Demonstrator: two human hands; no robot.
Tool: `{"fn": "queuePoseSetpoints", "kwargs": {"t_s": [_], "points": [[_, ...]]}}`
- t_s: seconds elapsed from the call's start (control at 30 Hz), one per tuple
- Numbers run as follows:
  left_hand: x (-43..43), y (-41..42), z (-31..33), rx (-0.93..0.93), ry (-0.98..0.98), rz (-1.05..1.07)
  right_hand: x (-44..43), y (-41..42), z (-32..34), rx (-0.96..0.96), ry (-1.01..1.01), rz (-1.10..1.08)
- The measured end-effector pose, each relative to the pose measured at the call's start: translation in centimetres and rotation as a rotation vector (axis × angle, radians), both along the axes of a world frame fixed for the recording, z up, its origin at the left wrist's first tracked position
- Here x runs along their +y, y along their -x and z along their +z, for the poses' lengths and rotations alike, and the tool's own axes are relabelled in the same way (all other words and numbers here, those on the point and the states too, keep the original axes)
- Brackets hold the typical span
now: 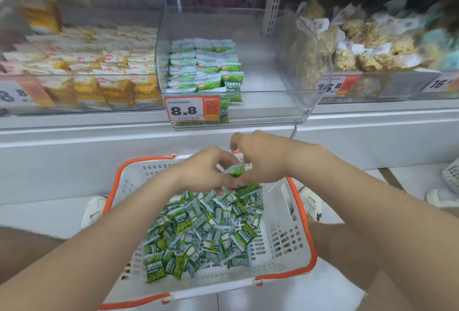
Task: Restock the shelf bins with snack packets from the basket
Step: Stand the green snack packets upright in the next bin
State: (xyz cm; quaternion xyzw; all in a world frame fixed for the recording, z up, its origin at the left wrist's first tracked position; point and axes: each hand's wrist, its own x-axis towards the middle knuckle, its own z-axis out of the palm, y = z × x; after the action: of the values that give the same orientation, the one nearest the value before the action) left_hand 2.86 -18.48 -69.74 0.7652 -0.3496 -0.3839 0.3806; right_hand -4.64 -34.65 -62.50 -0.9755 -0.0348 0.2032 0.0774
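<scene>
I hold both hands together over the far end of the orange-rimmed basket point(301, 211), close under the shelf, so the lift to the bin will be short. My left hand point(208, 169) has its fingers curled round a green snack packet point(236, 169), and my right hand point(263, 159) pinches the packet's other end with bent fingers. I judge I am squaring it up before stacking. The packet hangs between my palms, above the loose heap of packets point(206, 231) in the basket. Its long axis runs roughly left to right, the right end tipped a little upward. It is blurred, so I cannot tell which face is up. In the clear bin point(293, 102) the stacked packets point(206, 67) fill only the left side, leaving room on the right
</scene>
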Motion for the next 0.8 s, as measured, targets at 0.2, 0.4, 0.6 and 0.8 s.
{"fn": "queuePoseSetpoints", "kwargs": {"t_s": [0.2,0.4,0.6,0.8], "points": [[1.3,-0.8,8.0,0.020,0.220,0.196,-1.9,-0.2,4.1,-0.168,-0.206,-0.163],[1.6,-1.2,9.8,-0.104,0.317,0.260,-2.5,-0.6,5.3,-0.186,-0.444,-0.257],[0.3,-2.2,9.5,-0.922,0.445,0.438,-4.1,-3.0,6.7,-0.403,-0.443,-0.345],[-0.2,-3.5,8.1,-1.139,0.232,0.369,-5.2,-6.6,6.8,-0.659,-0.365,-0.446]]}}
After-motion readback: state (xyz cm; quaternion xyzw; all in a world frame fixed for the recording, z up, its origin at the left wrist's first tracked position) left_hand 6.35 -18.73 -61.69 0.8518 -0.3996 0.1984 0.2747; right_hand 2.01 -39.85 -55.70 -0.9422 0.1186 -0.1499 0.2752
